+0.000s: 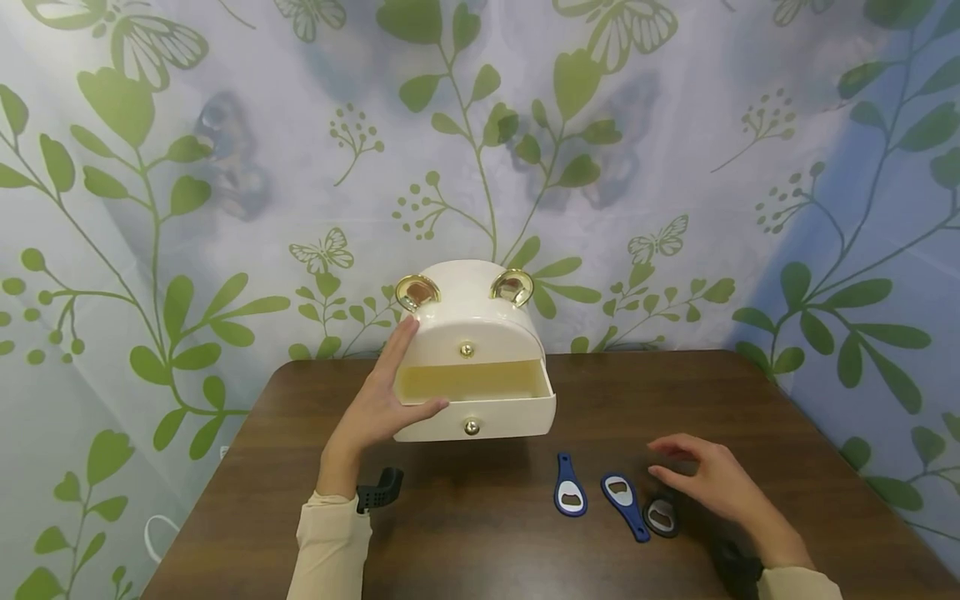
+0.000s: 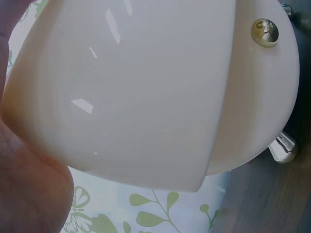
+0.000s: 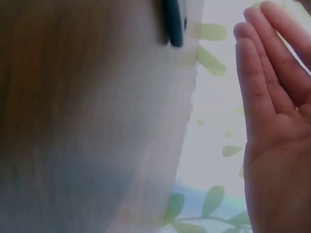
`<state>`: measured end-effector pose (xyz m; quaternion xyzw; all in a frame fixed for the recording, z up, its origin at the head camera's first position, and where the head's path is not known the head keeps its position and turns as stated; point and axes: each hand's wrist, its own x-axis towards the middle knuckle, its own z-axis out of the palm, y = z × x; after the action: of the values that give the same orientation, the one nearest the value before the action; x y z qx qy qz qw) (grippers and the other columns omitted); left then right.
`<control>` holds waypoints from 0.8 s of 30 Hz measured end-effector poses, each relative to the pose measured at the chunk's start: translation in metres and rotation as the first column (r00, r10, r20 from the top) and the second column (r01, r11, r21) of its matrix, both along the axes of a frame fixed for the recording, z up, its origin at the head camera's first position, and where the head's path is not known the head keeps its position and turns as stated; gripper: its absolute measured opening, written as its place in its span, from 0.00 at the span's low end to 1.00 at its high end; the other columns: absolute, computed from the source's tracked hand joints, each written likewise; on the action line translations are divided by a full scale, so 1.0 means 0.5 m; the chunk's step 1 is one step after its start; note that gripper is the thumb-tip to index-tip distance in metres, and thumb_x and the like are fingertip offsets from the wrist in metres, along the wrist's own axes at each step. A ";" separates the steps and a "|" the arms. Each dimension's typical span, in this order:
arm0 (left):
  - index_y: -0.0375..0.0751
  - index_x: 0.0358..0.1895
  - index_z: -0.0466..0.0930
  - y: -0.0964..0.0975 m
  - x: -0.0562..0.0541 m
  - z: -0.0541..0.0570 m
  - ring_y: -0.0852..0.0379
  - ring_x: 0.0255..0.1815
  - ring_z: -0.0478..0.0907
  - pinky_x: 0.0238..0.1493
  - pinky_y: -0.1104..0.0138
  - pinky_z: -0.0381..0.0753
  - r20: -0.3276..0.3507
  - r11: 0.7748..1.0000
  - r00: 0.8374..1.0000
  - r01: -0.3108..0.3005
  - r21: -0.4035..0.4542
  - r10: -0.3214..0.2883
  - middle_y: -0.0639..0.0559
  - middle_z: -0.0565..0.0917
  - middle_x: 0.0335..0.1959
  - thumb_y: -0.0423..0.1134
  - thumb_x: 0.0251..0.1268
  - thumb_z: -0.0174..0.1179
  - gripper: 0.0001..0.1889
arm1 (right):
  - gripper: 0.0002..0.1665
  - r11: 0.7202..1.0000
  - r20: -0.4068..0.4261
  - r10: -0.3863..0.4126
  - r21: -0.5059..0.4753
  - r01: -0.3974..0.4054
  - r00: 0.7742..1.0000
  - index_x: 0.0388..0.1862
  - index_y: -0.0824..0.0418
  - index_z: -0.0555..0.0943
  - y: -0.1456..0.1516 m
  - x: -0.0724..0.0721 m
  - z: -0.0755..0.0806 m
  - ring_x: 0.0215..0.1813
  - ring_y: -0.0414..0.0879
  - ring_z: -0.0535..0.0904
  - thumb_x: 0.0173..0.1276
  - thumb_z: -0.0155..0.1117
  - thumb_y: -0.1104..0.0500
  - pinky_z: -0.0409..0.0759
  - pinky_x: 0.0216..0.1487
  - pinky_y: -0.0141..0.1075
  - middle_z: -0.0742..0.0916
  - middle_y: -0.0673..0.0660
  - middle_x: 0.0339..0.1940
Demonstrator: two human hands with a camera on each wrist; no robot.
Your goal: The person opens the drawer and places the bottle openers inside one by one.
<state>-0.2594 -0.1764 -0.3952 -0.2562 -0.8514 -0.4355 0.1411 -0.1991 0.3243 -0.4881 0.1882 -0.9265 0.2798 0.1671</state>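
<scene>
A cream-white box [image 1: 468, 287] with gold ears and two drawers stands at the back middle in the head view. Its lower drawer [image 1: 510, 419] is pulled out and the inside shows bare; the upper drawer [image 1: 491, 340] is in. My left hand [image 1: 378, 404] lies along the box's left side, fingers straight up beside it, thumb stretched across the lower drawer's front rim. On the right, my right hand [image 1: 708, 475] hovers with relaxed fingers and holds nothing. Beside it lie a black bottle opener [image 1: 662, 517], a blue bottle opener [image 1: 628, 508] and another blue bottle opener [image 1: 570, 487].
Everything stands on a dark brown wooden table [image 1: 465, 542]. A curtain [image 1: 660, 183] with green leaves and butterflies hangs close behind and along both sides. A white cable [image 1: 150, 537] loops beyond the table's left edge.
</scene>
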 end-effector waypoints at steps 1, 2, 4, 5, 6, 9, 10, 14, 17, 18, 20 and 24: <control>0.67 0.85 0.42 0.000 -0.001 -0.001 0.55 0.86 0.44 0.78 0.40 0.57 0.001 1.000 1.000 0.001 0.001 -0.001 0.68 0.44 0.85 0.51 0.52 0.80 0.63 | 0.18 1.000 0.017 0.003 0.004 -0.003 1.000 0.48 0.53 0.88 0.004 0.002 0.000 0.46 0.34 0.85 0.58 0.82 0.55 0.85 0.45 0.36 0.91 0.46 0.45; 0.67 0.85 0.42 0.000 -0.001 -0.001 0.54 0.86 0.44 0.78 0.40 0.57 0.001 1.000 1.000 0.001 0.001 -0.001 0.68 0.44 0.85 0.51 0.52 0.80 0.62 | 0.19 1.000 0.036 0.005 0.006 -0.006 0.999 0.48 0.53 0.88 0.008 0.003 0.000 0.46 0.34 0.84 0.58 0.82 0.54 0.85 0.46 0.36 0.91 0.46 0.46; 0.67 0.85 0.43 0.001 -0.001 -0.001 0.54 0.86 0.44 0.78 0.40 0.57 0.001 1.000 1.000 0.001 0.002 -0.001 0.68 0.44 0.85 0.51 0.52 0.80 0.62 | 0.21 1.000 0.075 0.012 0.009 -0.013 0.997 0.50 0.54 0.88 0.014 0.006 0.000 0.47 0.36 0.85 0.59 0.82 0.52 0.85 0.46 0.37 0.91 0.47 0.47; 0.67 0.85 0.43 0.001 0.000 -0.001 0.54 0.86 0.44 0.78 0.40 0.56 0.002 1.000 1.000 0.002 0.004 -0.002 0.68 0.44 0.85 0.51 0.52 0.80 0.62 | 0.21 1.000 0.096 0.016 0.013 -0.018 0.995 0.50 0.54 0.87 0.017 0.007 0.000 0.47 0.37 0.85 0.59 0.82 0.51 0.85 0.47 0.38 0.90 0.47 0.47; 0.67 0.85 0.43 0.002 0.000 -0.001 0.55 0.86 0.44 0.78 0.40 0.56 0.003 1.000 1.000 0.003 0.005 -0.003 0.68 0.44 0.85 0.51 0.52 0.80 0.62 | 0.22 1.000 0.113 0.019 0.017 -0.021 0.993 0.51 0.54 0.87 0.019 0.007 -0.001 0.47 0.37 0.85 0.59 0.81 0.49 0.85 0.47 0.38 0.90 0.48 0.48; 0.67 0.85 0.43 0.002 0.001 -0.001 0.55 0.86 0.43 0.78 0.40 0.56 0.007 1.000 1.000 0.003 0.008 -0.003 0.68 0.44 0.85 0.51 0.52 0.80 0.62 | 0.25 0.999 0.158 0.030 0.025 -0.034 0.987 0.52 0.54 0.87 0.023 0.009 -0.003 0.48 0.38 0.84 0.59 0.81 0.47 0.85 0.48 0.37 0.90 0.48 0.49; 0.67 0.85 0.43 0.003 0.001 0.000 0.55 0.86 0.43 0.78 0.41 0.56 0.008 1.000 1.000 0.002 0.008 -0.002 0.68 0.44 0.85 0.51 0.52 0.80 0.62 | 0.25 0.999 0.168 0.033 0.028 -0.038 0.985 0.53 0.54 0.87 0.024 0.009 -0.004 0.48 0.37 0.84 0.59 0.81 0.46 0.85 0.48 0.37 0.90 0.49 0.49; 0.66 0.85 0.43 0.004 0.003 0.003 0.55 0.86 0.43 0.78 0.41 0.56 0.006 1.000 1.000 0.003 0.006 -0.003 0.67 0.44 0.85 0.50 0.52 0.80 0.62 | 0.27 0.997 0.208 0.069 0.017 -0.074 0.976 0.54 0.55 0.86 0.028 0.007 -0.010 0.49 0.36 0.84 0.58 0.82 0.46 0.84 0.50 0.35 0.90 0.50 0.50; 0.65 0.85 0.43 0.005 0.004 0.005 0.54 0.86 0.44 0.78 0.41 0.56 0.000 1.000 1.000 0.004 0.003 -0.004 0.66 0.44 0.85 0.50 0.52 0.81 0.63 | 0.27 0.993 0.239 0.113 -0.013 -0.113 0.964 0.55 0.57 0.86 0.031 0.005 -0.013 0.51 0.36 0.84 0.59 0.82 0.48 0.84 0.51 0.34 0.89 0.52 0.51; 0.65 0.85 0.43 0.005 0.004 0.005 0.54 0.86 0.44 0.78 0.41 0.56 -0.002 1.000 1.000 0.003 0.002 -0.003 0.66 0.44 0.86 0.50 0.52 0.81 0.63 | 0.28 0.991 0.247 0.131 -0.022 -0.129 0.960 0.55 0.57 0.85 0.032 0.004 -0.013 0.52 0.36 0.83 0.59 0.81 0.49 0.84 0.51 0.33 0.89 0.53 0.51; 0.64 0.85 0.43 0.005 0.005 0.006 0.53 0.86 0.44 0.78 0.40 0.56 -0.006 1.000 1.000 0.003 -0.001 -0.003 0.65 0.44 0.86 0.50 0.52 0.81 0.63 | 0.28 0.987 0.254 0.159 -0.038 -0.154 0.954 0.56 0.58 0.85 0.034 0.003 -0.015 0.53 0.36 0.83 0.60 0.81 0.49 0.84 0.52 0.33 0.89 0.54 0.52; 0.65 0.85 0.42 0.004 0.005 0.006 0.52 0.86 0.45 0.77 0.39 0.57 -0.010 1.000 1.000 -0.002 -0.008 0.002 0.64 0.44 0.86 0.50 0.52 0.80 0.63 | 0.28 0.984 0.253 0.180 -0.035 -0.177 0.951 0.57 0.58 0.84 0.035 0.000 -0.017 0.54 0.35 0.83 0.60 0.81 0.49 0.84 0.52 0.33 0.89 0.55 0.53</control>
<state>-0.2568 -0.1742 -0.3924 -0.2579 -0.8526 -0.4307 0.1449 -0.1989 0.3420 -0.4968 0.2324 -0.9177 0.3214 0.0216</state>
